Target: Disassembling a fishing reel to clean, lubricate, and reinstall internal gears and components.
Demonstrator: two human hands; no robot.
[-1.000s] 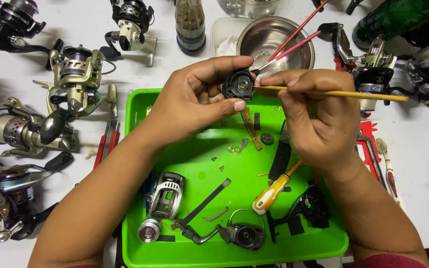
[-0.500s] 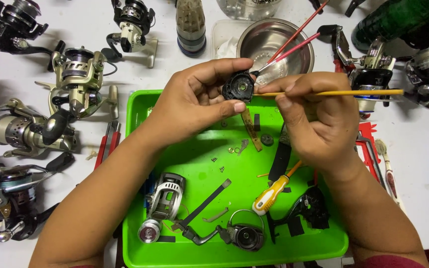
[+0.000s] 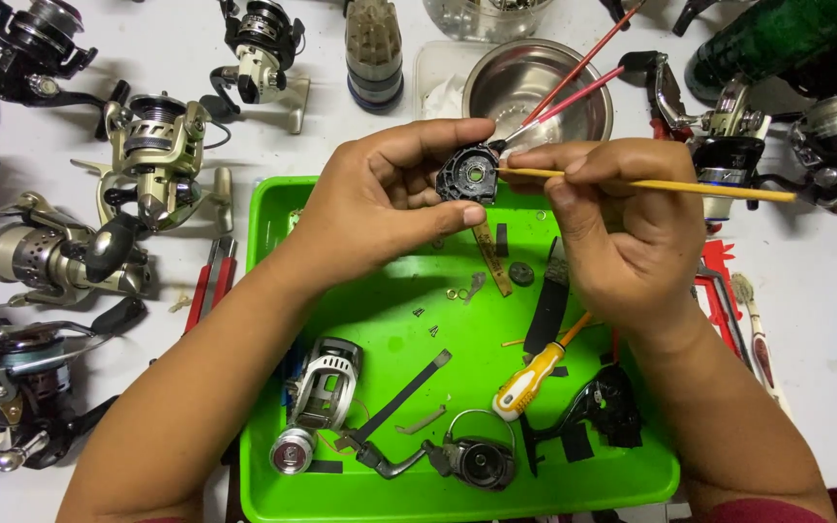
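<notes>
Head view. I see my left hand [image 3: 380,208] above the far edge of the green tray [image 3: 273,291], its fingers pinching a small round black reel part [image 3: 467,174] between thumb and forefinger. My right hand [image 3: 622,232] sits just right of it, fingers pressed together around a thin yellow brush [image 3: 670,184] whose tip touches the part. In the tray lie a silver reel body [image 3: 326,387], a yellow-handled screwdriver [image 3: 530,380] and a black handle [image 3: 472,460]. On the white table [image 3: 825,320], a steel bowl [image 3: 535,87] stands at the far side and several fishing reels [image 3: 157,155] lie at the left.
</notes>
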